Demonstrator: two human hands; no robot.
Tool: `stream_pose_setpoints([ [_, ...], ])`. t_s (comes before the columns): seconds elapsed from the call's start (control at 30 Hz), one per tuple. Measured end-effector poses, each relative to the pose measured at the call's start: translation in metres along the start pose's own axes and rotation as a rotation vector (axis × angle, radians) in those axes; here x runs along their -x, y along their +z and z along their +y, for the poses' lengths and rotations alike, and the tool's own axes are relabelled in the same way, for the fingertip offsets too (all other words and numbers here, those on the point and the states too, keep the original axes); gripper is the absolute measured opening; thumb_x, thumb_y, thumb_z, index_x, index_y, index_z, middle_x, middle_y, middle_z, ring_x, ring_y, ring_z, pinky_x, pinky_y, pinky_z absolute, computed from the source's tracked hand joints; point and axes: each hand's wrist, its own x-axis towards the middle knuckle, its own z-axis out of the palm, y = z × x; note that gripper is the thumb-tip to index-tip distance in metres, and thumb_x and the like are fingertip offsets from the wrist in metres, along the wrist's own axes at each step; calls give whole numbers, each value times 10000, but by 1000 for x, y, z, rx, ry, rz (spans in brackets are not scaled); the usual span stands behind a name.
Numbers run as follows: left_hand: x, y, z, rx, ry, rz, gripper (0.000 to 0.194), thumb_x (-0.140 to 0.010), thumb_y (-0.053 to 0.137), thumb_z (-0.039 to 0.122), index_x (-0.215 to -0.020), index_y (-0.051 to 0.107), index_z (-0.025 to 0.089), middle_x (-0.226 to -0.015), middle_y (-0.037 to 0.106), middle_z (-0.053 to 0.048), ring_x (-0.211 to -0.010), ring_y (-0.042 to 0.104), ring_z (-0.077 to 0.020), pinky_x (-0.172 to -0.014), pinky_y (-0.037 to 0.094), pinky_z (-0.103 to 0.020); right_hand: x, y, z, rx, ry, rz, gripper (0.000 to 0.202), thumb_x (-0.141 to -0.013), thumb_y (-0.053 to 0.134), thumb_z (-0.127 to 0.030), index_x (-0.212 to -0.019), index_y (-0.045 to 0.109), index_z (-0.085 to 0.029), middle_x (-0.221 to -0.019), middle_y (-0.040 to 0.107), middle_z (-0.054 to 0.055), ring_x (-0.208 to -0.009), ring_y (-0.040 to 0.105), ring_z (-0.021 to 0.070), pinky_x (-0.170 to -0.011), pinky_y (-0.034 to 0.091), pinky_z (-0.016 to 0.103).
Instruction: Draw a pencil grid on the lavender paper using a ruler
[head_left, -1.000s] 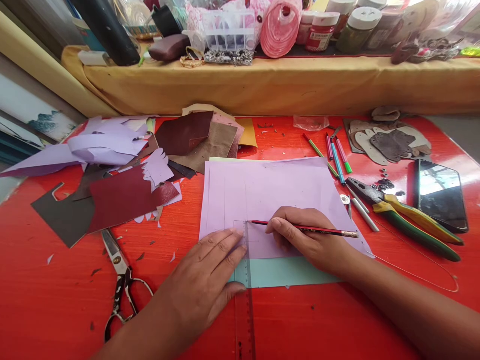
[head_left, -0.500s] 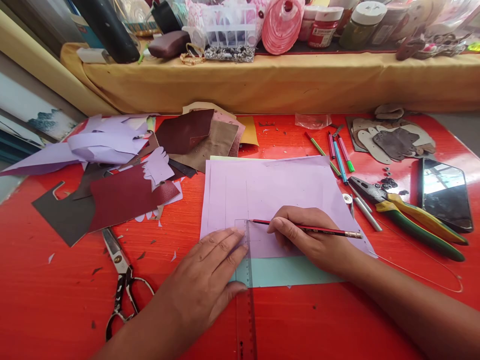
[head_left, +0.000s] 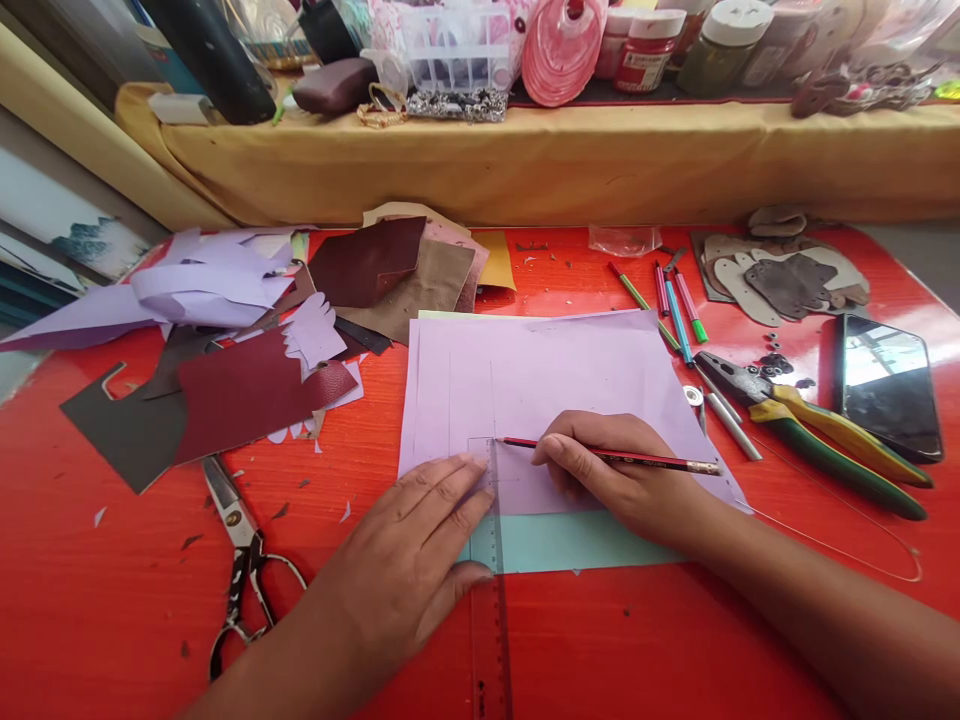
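Note:
My left hand (head_left: 420, 530) lies flat with its fingers stretched over a clear ruler (head_left: 491, 630), pressing it onto a sheet of purple paper (head_left: 570, 370). Thin pencil lines run up and across the sheet. A red and black pencil (head_left: 637, 459) is pinched in my right hand (head_left: 615, 475), its tip touching the paper at the ruler's upper end. Turquoise paper (head_left: 570, 542) sticks out beneath the purple sheet's near edge. The ruler's lower part reaches over the red tabletop past the papers.
Scissors (head_left: 240, 530) lie left of my left hand, below leather scraps (head_left: 240, 400) and purple paper offcuts (head_left: 202, 280). On the right are pliers (head_left: 817, 430), a phone (head_left: 889, 385), felt-tip pens (head_left: 682, 310) and cut leather pieces (head_left: 787, 275). Jars (head_left: 649, 50) stand on the back ledge (head_left: 525, 165).
The whole view has shifted very slightly. Both hands, the ruler and the pencil keep their places on the paper.

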Motion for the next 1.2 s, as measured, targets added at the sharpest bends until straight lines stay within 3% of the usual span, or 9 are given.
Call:
stream_pose_setpoints([
  [0.53, -2, -2, 1, 32, -14, -7, 448, -1173, 494, 380, -1513, 630, 123, -1596, 636, -168, -1483, 603, -301, -1219, 542, -483, 0, -1, -2, 8, 9, 0, 313, -1125, 570, -296, -902, 760, -185, -711, 686, 3, -619, 630, 132, -604, 492, 246],
  [0.77, 0, 0, 0, 20, -20, -18, 463, -1182, 472, 394, -1534, 611, 129, -1619, 617, -159, -1502, 581, -296, -1228, 527, -487, 2, -3, -2, -117, 56, 66, 391, -1134, 591, -464, -929, 762, -179, -663, 672, 6, -600, 616, 152, -585, 497, 265],
  [1.2, 23, -9, -17, -70, -106, -39, 441, -1191, 432, 414, -1505, 643, 189, -1590, 653, -100, -1446, 618, -283, -1240, 480, -466, 2, -2, -7, -91, 108, 71, 483, -1116, 593, -583, -896, 762, -188, -645, 675, 15, -593, 624, 163, -581, 503, 275],
])
